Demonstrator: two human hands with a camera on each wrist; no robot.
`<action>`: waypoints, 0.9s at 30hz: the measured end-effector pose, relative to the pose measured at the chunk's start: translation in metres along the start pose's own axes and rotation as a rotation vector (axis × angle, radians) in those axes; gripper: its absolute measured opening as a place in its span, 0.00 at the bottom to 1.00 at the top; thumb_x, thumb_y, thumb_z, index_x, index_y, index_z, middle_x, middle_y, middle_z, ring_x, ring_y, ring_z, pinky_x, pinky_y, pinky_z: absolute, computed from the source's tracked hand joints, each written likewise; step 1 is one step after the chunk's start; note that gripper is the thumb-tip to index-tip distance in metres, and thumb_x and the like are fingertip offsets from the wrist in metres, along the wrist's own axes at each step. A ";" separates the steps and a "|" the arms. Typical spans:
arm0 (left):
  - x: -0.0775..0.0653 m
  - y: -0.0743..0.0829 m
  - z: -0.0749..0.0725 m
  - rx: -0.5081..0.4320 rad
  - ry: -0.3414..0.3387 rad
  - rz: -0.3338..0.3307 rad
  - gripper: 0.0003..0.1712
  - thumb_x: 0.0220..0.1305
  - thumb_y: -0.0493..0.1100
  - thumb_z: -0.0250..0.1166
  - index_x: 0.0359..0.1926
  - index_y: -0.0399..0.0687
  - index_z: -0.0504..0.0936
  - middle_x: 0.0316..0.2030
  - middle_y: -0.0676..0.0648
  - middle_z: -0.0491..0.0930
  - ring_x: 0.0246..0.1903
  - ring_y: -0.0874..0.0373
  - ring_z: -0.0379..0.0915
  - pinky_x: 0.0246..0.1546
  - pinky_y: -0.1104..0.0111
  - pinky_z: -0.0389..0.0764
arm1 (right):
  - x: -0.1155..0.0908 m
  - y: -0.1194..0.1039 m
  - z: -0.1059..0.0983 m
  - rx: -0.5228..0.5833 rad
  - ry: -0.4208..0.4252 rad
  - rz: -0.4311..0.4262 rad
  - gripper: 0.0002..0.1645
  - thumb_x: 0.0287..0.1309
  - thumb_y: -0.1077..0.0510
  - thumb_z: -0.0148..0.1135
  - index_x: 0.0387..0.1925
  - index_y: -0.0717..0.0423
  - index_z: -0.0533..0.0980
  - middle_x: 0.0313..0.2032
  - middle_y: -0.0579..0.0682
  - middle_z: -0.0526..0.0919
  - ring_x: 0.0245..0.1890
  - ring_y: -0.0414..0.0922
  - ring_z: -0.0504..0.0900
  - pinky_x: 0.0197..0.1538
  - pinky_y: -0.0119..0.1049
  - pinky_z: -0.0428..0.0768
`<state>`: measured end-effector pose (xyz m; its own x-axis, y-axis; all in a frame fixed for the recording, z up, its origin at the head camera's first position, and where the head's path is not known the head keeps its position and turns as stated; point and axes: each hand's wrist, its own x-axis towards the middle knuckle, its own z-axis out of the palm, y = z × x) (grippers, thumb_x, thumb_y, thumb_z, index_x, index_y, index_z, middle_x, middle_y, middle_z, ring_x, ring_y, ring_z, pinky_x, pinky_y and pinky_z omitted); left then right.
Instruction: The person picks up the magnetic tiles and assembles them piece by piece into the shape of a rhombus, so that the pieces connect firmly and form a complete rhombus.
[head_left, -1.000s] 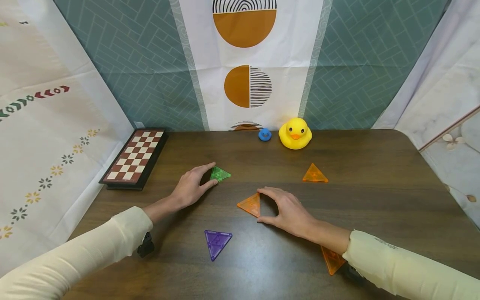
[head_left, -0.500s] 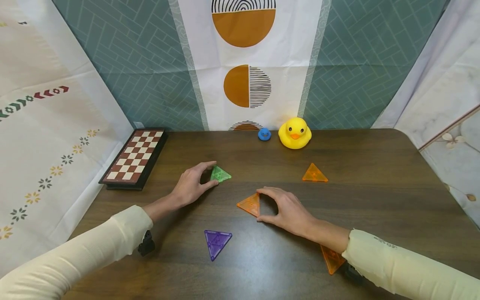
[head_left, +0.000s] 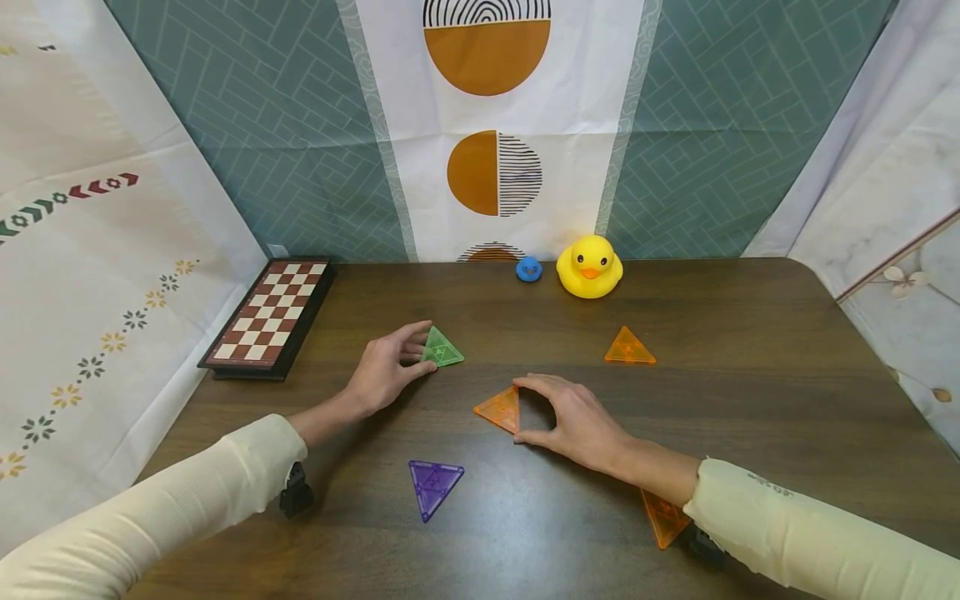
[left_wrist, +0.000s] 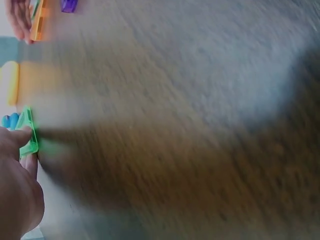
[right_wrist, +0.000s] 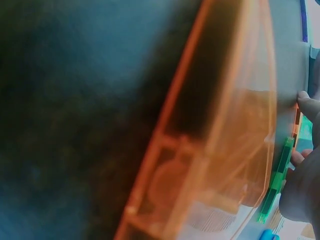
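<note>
My left hand [head_left: 381,372] pinches a green translucent triangular tile [head_left: 445,349] by its left side, thumb at the near corner. That tile leans up a little, with fingers visible behind it. In the left wrist view the green tile [left_wrist: 31,134] stands edge-on between thumb and fingers. To the right and nearer me, my right hand [head_left: 579,423] pinches an orange triangular tile [head_left: 501,409] along its right side, its point toward the left. A gap of table separates the two tiles. A purple triangular tile [head_left: 435,485] lies flat in front of them.
Another orange tile [head_left: 628,347] lies at the back right. A third orange tile [head_left: 663,523], partly hidden, lies under my right wrist and looms large in the right wrist view. A yellow duck [head_left: 589,267], small blue duck [head_left: 528,269] and chessboard [head_left: 267,312] sit farther back.
The green tile has tipped upward in my left hand, and more fingers now show behind it. My right hand and its orange tile stay in place.
</note>
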<state>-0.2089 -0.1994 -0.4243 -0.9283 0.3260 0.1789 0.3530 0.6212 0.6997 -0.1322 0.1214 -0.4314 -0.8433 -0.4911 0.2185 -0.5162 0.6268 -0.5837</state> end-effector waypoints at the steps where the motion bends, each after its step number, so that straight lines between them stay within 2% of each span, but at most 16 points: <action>1: 0.000 0.000 0.000 -0.019 0.007 -0.005 0.38 0.64 0.33 0.77 0.74 0.36 0.74 0.56 0.37 0.86 0.50 0.45 0.88 0.52 0.55 0.87 | 0.000 0.000 0.000 0.000 -0.001 0.002 0.44 0.53 0.48 0.85 0.67 0.58 0.78 0.65 0.56 0.82 0.66 0.57 0.80 0.67 0.58 0.77; 6: 0.000 0.003 -0.001 -0.074 0.049 -0.032 0.25 0.67 0.35 0.75 0.64 0.39 0.83 0.50 0.42 0.90 0.46 0.51 0.89 0.48 0.61 0.88 | 0.000 -0.001 -0.001 -0.003 -0.003 0.006 0.44 0.53 0.47 0.85 0.67 0.58 0.78 0.65 0.55 0.82 0.66 0.56 0.80 0.67 0.57 0.77; 9: 0.000 0.007 0.000 -0.097 0.061 -0.061 0.17 0.69 0.38 0.74 0.57 0.42 0.87 0.46 0.45 0.91 0.43 0.53 0.89 0.40 0.66 0.88 | 0.000 -0.001 -0.001 -0.005 -0.002 0.006 0.43 0.53 0.48 0.85 0.67 0.58 0.78 0.65 0.55 0.82 0.65 0.56 0.81 0.67 0.57 0.78; 13: -0.001 0.015 0.005 -0.148 0.062 -0.089 0.12 0.69 0.38 0.75 0.52 0.44 0.89 0.43 0.47 0.91 0.41 0.55 0.90 0.33 0.72 0.85 | 0.000 -0.001 -0.001 -0.008 -0.003 0.011 0.43 0.52 0.47 0.86 0.67 0.58 0.79 0.65 0.55 0.82 0.65 0.56 0.81 0.67 0.57 0.78; 19: -0.002 0.026 0.016 -0.185 0.048 -0.062 0.11 0.68 0.37 0.75 0.49 0.44 0.89 0.41 0.49 0.92 0.40 0.56 0.90 0.37 0.70 0.87 | 0.001 -0.001 -0.001 -0.015 -0.006 0.014 0.44 0.52 0.47 0.86 0.67 0.58 0.79 0.65 0.54 0.82 0.65 0.55 0.81 0.67 0.56 0.78; 27: -0.002 0.037 0.030 -0.181 0.030 -0.013 0.09 0.67 0.36 0.76 0.47 0.45 0.89 0.39 0.51 0.91 0.39 0.58 0.90 0.41 0.67 0.88 | 0.001 -0.002 -0.003 -0.023 -0.023 0.020 0.44 0.52 0.46 0.86 0.67 0.57 0.79 0.65 0.54 0.82 0.66 0.55 0.81 0.67 0.56 0.78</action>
<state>-0.1905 -0.1559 -0.4194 -0.9367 0.2959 0.1873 0.3165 0.4864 0.8144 -0.1323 0.1217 -0.4275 -0.8498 -0.4922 0.1887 -0.5029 0.6498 -0.5699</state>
